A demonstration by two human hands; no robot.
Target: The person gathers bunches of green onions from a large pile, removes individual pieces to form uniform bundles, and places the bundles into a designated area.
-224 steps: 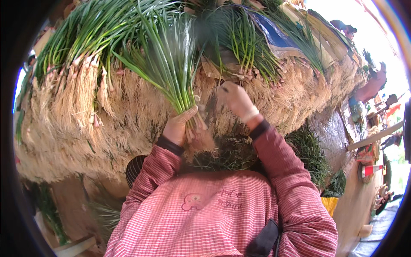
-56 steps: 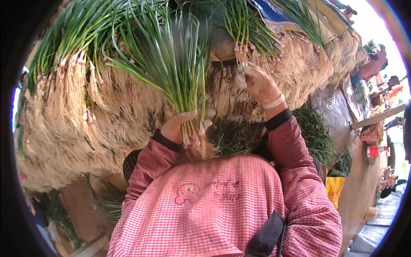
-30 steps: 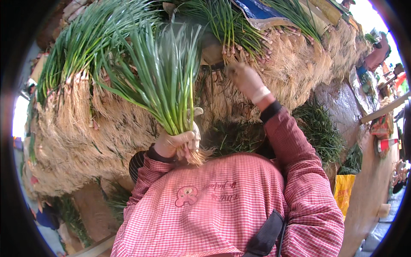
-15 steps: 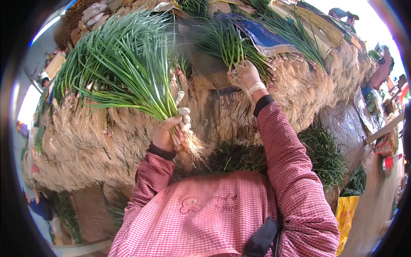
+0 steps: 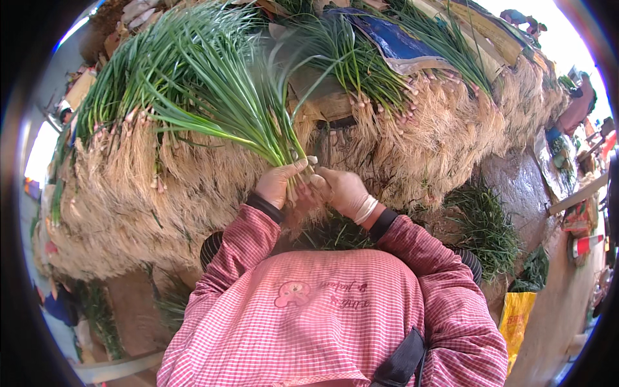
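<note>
Root pile: ran L to R across view, shaggy tan roots hanging down its near edge.
Stalk heap: on pile's L part, long green leaves pointing twd far edge, pinkish bulbs twd near edge.
L hand: in front of pile's hanging roots, abt mid; fingers wrapped round lower stems of bunch.
Bunch: gripped in L hand, leaves fanned up & L over pile, bulbs & roots at btm, btwn both hands.
R hand: pale band at wrist; fingers bent in at bunch's bulb end; blurred, cdn't tell if pinching.
R stalks: on pile R of mid, bulbs twd near edge.
Blue sheet: next to R stalks, nr far edge.
Loose greens: on floor off near edge, R side.
Yellow bag: just beyond greens, lower R.
</note>
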